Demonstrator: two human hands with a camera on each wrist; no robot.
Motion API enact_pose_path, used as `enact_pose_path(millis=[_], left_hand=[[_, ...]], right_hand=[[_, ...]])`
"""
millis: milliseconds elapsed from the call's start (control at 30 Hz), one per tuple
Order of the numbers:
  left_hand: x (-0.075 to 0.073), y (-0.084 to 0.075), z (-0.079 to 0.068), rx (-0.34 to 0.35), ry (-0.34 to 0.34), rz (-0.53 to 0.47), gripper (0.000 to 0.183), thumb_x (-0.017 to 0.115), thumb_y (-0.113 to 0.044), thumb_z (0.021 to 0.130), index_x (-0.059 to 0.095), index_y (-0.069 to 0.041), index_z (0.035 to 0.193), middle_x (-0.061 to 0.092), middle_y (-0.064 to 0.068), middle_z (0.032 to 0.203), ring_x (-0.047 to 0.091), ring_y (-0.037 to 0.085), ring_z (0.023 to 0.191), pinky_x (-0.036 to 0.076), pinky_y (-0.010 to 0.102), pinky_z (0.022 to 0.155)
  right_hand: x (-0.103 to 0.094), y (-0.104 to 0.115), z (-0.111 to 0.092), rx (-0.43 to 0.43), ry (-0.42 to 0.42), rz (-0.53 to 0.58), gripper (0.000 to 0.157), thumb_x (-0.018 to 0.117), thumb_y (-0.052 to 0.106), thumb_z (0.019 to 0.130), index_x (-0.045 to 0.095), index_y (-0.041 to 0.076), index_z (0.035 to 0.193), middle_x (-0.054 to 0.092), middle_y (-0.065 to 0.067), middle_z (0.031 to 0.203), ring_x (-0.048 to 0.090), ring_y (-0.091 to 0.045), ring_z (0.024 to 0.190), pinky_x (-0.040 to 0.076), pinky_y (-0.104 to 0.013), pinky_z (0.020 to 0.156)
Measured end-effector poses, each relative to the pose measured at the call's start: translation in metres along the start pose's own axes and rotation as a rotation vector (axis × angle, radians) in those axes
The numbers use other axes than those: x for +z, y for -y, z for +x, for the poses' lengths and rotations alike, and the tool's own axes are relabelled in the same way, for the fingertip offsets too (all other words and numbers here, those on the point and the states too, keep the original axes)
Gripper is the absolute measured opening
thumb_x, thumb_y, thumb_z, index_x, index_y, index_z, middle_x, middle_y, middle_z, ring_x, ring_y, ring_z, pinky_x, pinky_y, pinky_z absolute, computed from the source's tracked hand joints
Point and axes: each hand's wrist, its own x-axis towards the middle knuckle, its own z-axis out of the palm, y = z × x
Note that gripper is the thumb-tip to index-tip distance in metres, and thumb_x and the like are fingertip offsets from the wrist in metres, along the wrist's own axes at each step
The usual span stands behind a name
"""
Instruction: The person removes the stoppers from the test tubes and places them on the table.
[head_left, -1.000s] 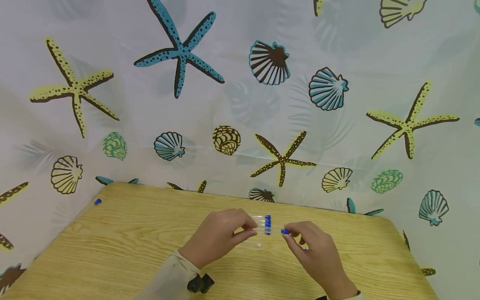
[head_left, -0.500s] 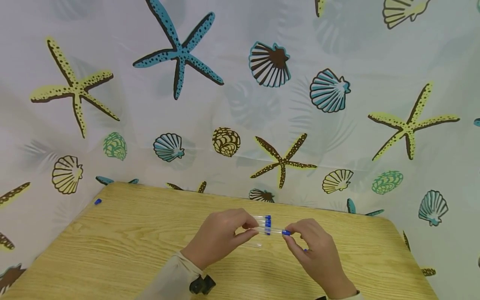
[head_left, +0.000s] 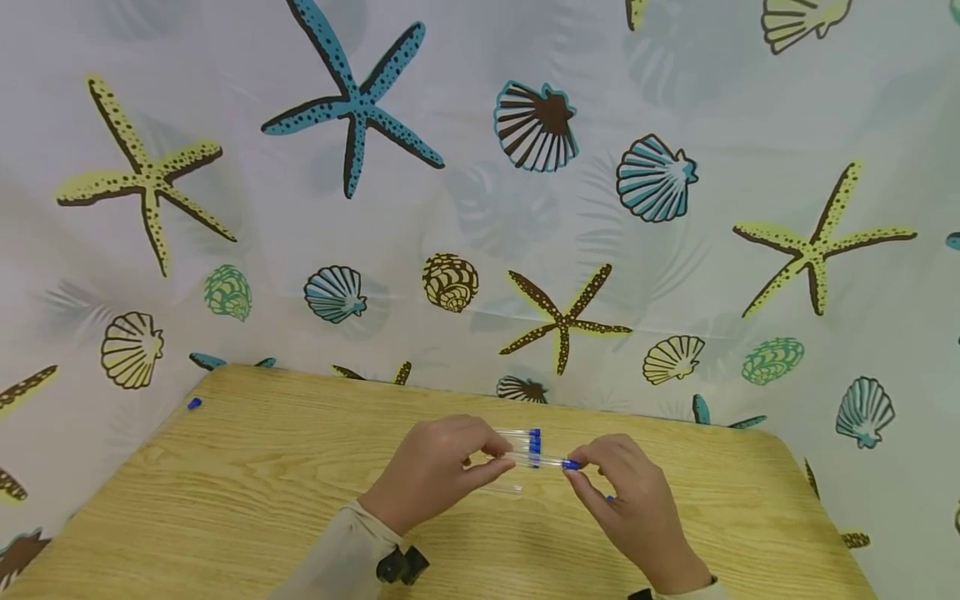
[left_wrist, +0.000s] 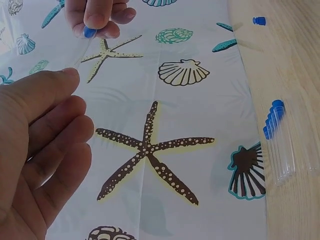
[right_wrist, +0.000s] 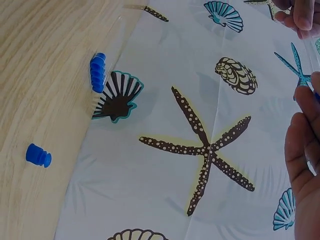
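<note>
Tube (head_left: 551, 461) sits pinched by left hand (head_left: 441, 472), cap (head_left: 571, 464) by right hand (head_left: 632, 502).

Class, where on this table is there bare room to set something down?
Left: bare wood between the corner cap and the left sleeve. Right: bare wood between the right grip and the table's right edge. Crowded: the middle, with capped tubes, an uncapped tube, a held tube and a loose cap near the right grip.
</note>
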Motion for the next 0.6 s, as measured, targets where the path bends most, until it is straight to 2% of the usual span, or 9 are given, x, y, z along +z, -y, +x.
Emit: enact_pose_path(millis=[100,200,300,367,467,600], left_hand=[[0.0,0.0,0.0,0.011,-0.004,-0.004,0.01,0.082,-0.024,0.091,0.076,-0.02,0.099,0.076,-0.01,0.092,0.069,0.0,0.078,0.055,0.016,0.067],[-0.001,-0.002,-0.001,0.004,-0.003,0.017,0.011,0.082,-0.024,0.091,0.076,-0.019,0.099,0.076,-0.009,0.094,0.07,0.002,0.079,0.055,0.018,0.067],[-0.001,-0.002,-0.002,-0.013,0.003,0.036,0.011,0.082,-0.025,0.091,0.077,-0.019,0.099,0.076,-0.009,0.094,0.069,0.001,0.08,0.055,0.017,0.066],[-0.002,-0.002,-0.004,-0.02,0.008,0.043,0.011,0.081,-0.026,0.092,0.077,-0.02,0.1,0.075,-0.009,0.095,0.069,0.0,0.081,0.054,0.016,0.065],[-0.004,-0.001,-0.005,-0.024,0.009,0.039,0.011,0.081,-0.026,0.092,0.077,-0.019,0.1,0.075,-0.009,0.095,0.069,0.001,0.081,0.054,0.017,0.065],[-0.005,0.002,-0.008,-0.024,0.007,0.027,0.011,0.082,-0.025,0.091,0.077,-0.019,0.099,0.075,-0.009,0.094,0.07,0.003,0.081,0.054,0.017,0.065]], right_hand=[[0.004,0.001,-0.002,0.013,-0.015,-0.008,0.019,0.062,0.031,0.106,0.071,0.015,0.102,0.07,0.006,0.093,0.064,-0.014,0.087,0.051,-0.02,0.07],[0.005,0.003,-0.003,0.047,0.019,-0.004,0.007,0.07,0.021,0.101,0.071,0.015,0.105,0.07,0.006,0.096,0.062,-0.011,0.086,0.051,-0.017,0.07],[0.004,0.004,-0.004,0.071,0.069,0.006,0.016,0.077,0.011,0.094,0.07,0.016,0.107,0.069,0.006,0.1,0.062,-0.009,0.089,0.054,-0.019,0.071],[0.004,0.006,-0.005,0.08,0.087,0.015,0.018,0.078,0.01,0.093,0.07,0.015,0.109,0.069,0.006,0.102,0.062,-0.008,0.091,0.055,-0.021,0.072],[0.005,0.006,-0.006,0.083,0.081,0.025,0.015,0.074,0.017,0.098,0.072,0.013,0.112,0.07,0.005,0.103,0.061,-0.009,0.09,0.055,-0.021,0.073],[0.011,0.005,-0.007,0.09,0.037,0.057,0.018,0.077,0.012,0.095,0.074,0.012,0.112,0.07,0.006,0.099,0.061,-0.009,0.085,0.053,-0.019,0.07]])
